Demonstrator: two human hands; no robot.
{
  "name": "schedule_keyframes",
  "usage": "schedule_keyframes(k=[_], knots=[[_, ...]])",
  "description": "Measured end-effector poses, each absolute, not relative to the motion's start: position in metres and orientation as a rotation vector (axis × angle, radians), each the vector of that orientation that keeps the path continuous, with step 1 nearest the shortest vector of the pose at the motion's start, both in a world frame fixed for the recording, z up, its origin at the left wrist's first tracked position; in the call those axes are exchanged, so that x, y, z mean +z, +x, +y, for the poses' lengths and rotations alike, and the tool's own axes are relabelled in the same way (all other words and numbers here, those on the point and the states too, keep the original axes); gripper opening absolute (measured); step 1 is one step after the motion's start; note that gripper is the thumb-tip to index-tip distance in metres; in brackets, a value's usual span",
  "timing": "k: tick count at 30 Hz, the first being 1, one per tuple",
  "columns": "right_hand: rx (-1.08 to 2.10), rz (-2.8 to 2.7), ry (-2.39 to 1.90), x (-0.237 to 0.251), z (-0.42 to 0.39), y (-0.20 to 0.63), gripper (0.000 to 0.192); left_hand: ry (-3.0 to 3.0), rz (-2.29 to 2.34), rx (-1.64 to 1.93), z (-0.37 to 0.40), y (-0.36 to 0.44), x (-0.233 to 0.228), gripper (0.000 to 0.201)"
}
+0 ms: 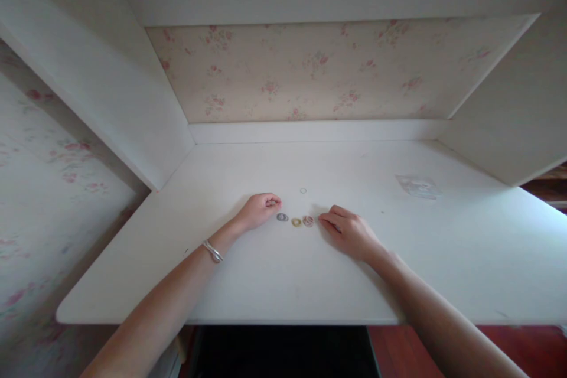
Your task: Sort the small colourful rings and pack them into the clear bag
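Observation:
My left hand (264, 208) rests on the white desk with its fingers curled and pinched together; whatever might be in them is too small to make out. Just beside its fingertips lies a small grey round band-like piece (282, 217). In a row to its right are a yellowish ring-shaped piece (296, 222) and a reddish-and-white round piece (308, 221). Close to that last piece, my right hand (348, 229) is closed in a pinch, and its contents cannot be seen. A thin pale ring (303, 191) lies farther back, between the hands.
A clear crumpled plastic bag (419, 186) lies at the right on the white desk (266, 289). White side panels and a flowered back wall (310, 71) enclose the desk. A tiny dark speck sits near my left forearm. Below the front edge is something black (283, 351).

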State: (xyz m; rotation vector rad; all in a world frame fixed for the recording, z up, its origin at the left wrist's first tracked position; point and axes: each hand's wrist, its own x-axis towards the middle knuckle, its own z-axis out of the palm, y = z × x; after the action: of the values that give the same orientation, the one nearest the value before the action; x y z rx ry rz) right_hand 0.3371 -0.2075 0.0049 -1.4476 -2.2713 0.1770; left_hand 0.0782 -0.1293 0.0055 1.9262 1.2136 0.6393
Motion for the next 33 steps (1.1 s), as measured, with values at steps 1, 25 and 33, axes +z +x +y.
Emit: schedule_keyframes(k=[1, 25, 33], knots=[[0.156, -2.283, -1.445, 0.006, -0.207, 0.338, 0.029, 1.949, 1.221, 0.632, -0.127, 0.081, 0.006, 0.025], [0.001, -2.012, -1.584, 0.013, -0.201, 0.365, 0.027, 2.75, 1.26, 0.11, -0.082, 0.163, 0.024, 0.023], [-0.03, -2.018, -1.614, 0.016, -0.203, 0.366, 0.026, 2.727, 1.067, 0.103, -0.118, 0.171, 0.045, 0.02]])
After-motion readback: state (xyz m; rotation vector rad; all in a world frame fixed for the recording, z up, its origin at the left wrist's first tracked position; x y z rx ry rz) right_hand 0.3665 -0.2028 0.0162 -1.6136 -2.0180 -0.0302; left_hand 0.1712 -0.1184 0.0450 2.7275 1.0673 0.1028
